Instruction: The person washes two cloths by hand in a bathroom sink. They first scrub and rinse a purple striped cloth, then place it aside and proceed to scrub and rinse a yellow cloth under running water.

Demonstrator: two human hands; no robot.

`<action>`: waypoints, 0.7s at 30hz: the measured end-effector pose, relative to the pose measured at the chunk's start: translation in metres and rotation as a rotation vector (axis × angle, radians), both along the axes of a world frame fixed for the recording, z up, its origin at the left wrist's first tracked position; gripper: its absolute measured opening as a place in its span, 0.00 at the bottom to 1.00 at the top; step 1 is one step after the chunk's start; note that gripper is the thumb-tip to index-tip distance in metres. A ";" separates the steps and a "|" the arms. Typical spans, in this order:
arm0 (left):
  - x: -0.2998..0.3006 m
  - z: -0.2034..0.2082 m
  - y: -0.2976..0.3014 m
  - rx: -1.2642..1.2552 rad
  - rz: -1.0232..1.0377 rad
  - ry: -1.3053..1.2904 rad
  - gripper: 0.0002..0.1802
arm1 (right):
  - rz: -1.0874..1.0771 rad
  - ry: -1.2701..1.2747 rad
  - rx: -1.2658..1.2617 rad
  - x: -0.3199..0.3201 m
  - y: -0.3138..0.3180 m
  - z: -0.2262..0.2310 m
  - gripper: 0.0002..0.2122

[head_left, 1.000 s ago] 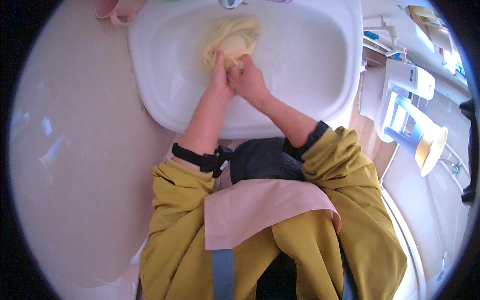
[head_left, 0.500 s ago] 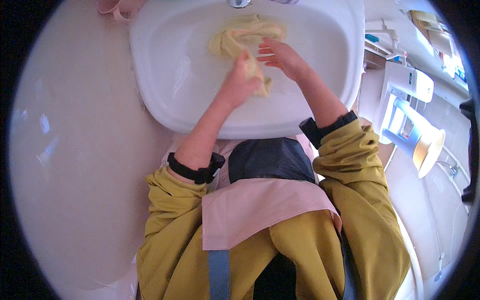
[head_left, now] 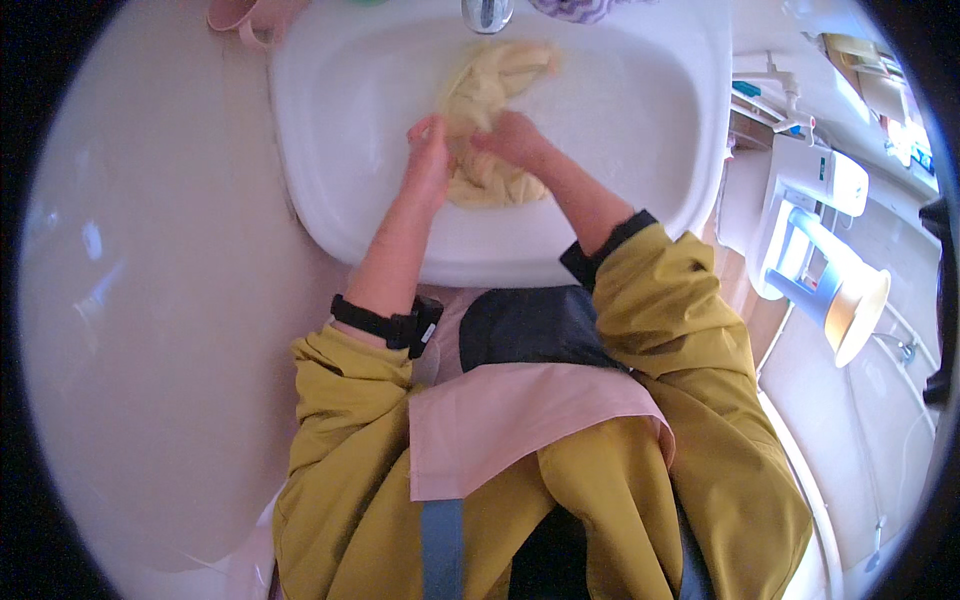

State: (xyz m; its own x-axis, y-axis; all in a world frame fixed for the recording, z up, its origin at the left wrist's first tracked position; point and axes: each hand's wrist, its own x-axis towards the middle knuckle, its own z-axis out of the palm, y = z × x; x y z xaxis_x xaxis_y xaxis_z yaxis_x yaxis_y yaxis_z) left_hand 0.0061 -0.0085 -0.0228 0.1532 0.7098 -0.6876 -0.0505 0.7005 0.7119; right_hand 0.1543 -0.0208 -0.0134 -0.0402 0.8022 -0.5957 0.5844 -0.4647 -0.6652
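A wet, pale yellow cloth lies bunched in the white washbasin, its far part spread toward the tap and blurred. My left hand is at the cloth's left edge, its fingers bent and closed on the fabric. From the right, my right hand reaches across the middle of the cloth with curled fingers gripping it; the fingertips are partly hidden in the folds. One bundle of cloth sits on the near side of both hands, another beyond them.
A chrome tap stands at the basin's far rim. Beside it lies a purple-and-white patterned item. A pink mug is at the far left. On the right are white pipes and a blue-and-yellow stool.
My left hand has moved left and my right hand has come nearer, closing onto the cloth. More of the cloth is now gathered on the near side of the basin.
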 end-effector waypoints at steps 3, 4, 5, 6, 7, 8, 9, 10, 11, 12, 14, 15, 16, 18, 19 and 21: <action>-0.011 0.018 0.026 -0.407 0.106 -0.485 0.37 | -0.052 0.129 0.222 -0.032 -0.009 0.051 0.21; -0.016 0.019 0.032 -0.454 0.050 -0.616 0.38 | 0.012 0.103 0.249 -0.037 -0.009 0.071 0.21; -0.017 0.022 0.036 -0.498 -0.007 -0.750 0.38 | 0.076 0.075 0.278 -0.040 -0.011 0.086 0.21; -0.009 0.051 0.035 -0.507 -0.049 -0.786 0.34 | 0.100 0.085 0.311 -0.041 -0.015 0.097 0.20; -0.005 0.045 0.033 -0.500 -0.057 -0.875 0.33 | 0.124 0.096 0.345 -0.043 -0.018 0.106 0.19; -0.005 0.037 0.029 -0.487 -0.061 -0.962 0.31 | 0.153 0.109 0.380 -0.046 -0.020 0.111 0.18; -0.002 0.029 0.024 -0.481 -0.073 -1.051 0.29 | 0.134 0.057 0.378 -0.044 -0.020 0.107 0.18; 0.002 0.023 0.018 -0.333 -0.090 -0.928 0.27 | 0.117 0.007 0.376 -0.040 -0.020 0.097 0.18; 0.008 0.023 0.013 -0.187 -0.105 -0.806 0.25 | 0.102 -0.046 0.372 -0.036 -0.016 0.088 0.18; 0.015 0.023 0.010 -0.042 -0.117 -0.681 0.23 | 0.023 -0.140 0.325 -0.034 -0.013 0.082 0.17; 0.034 0.040 0.007 -0.319 0.147 -0.522 0.21 | -0.123 -0.289 0.192 -0.017 -0.001 0.064 0.17; 0.039 0.051 0.006 -0.459 0.276 -0.432 0.20 | -0.191 -0.343 0.106 -0.002 0.005 0.054 0.17; 0.034 0.037 0.006 -0.388 0.224 -0.537 0.19 | -0.169 -0.369 0.086 0.008 0.007 0.049 0.18; 0.032 0.035 0.014 -0.252 0.347 -0.580 0.19 | -0.208 -0.449 0.075 0.032 0.008 0.028 0.19; 0.031 0.033 0.015 -0.192 0.412 -0.599 0.19 | -0.264 -0.496 0.080 0.042 0.003 0.012 0.20; 0.024 0.013 0.016 0.093 0.202 -0.299 0.25 | -0.353 -0.676 0.356 0.065 -0.011 -0.016 0.21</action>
